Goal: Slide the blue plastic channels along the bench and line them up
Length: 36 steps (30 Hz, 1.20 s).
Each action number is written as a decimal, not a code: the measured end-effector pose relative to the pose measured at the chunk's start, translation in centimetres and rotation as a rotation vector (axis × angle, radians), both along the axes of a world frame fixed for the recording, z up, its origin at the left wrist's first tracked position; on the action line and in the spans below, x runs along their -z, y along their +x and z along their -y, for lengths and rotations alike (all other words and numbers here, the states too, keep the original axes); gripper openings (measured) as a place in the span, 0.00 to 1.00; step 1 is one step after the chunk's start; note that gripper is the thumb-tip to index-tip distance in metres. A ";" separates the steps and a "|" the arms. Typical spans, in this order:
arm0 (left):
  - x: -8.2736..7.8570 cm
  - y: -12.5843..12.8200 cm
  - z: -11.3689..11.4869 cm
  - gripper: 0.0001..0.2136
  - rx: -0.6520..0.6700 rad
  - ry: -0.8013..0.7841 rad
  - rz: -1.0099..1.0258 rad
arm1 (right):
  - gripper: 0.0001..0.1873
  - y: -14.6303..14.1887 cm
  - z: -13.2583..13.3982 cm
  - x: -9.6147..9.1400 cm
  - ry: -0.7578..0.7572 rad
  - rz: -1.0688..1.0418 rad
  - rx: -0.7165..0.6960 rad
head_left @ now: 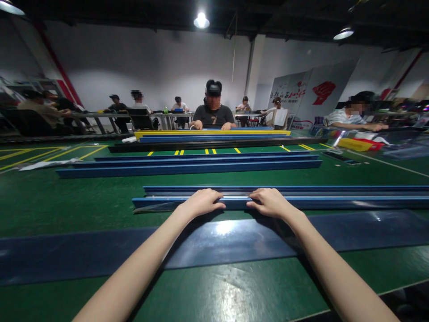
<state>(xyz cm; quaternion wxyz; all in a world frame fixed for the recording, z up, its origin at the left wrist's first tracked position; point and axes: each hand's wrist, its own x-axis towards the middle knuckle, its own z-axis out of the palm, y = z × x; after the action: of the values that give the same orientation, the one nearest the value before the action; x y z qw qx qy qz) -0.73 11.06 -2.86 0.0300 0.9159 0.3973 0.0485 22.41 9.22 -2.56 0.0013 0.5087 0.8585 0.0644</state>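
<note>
A long blue channel strip with raised edges lies across the table in front of me. My left hand grips its near wall, thumb on the outside and fingers over the top into the channel. A short way to the right, my right hand pinches the same wall in a mirrored pose. Between the hands a pale, shiny surface shows inside the channel; what the fingertips press there is hidden. Closer to me, beneath my forearms, a flat, glossy, bluish see-through plastic strip lies on the green table.
Further back lie more blue channel strips, a black strip and a yellow strip. A phone rests at the right, near yellow and red items. A co-worker sits opposite; several others sit around the room.
</note>
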 end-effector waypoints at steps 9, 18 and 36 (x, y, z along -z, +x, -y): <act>0.0 0.0 -0.1 0.11 0.034 0.050 0.010 | 0.20 2.2 0.0 -0.2 -0.010 0.052 0.073; -0.2 0.2 0.2 0.08 -0.008 0.054 0.107 | 0.18 3.6 -0.1 0.1 0.008 0.035 0.092; 0.2 0.1 -0.1 0.12 -0.067 0.109 0.170 | 0.17 3.4 -0.1 0.1 0.011 0.017 0.087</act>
<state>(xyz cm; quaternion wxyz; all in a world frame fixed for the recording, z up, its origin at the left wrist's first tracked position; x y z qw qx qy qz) -0.62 11.11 -3.09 0.0123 0.8949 0.4206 0.1485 25.81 9.30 -2.69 0.0085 0.5449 0.8353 0.0732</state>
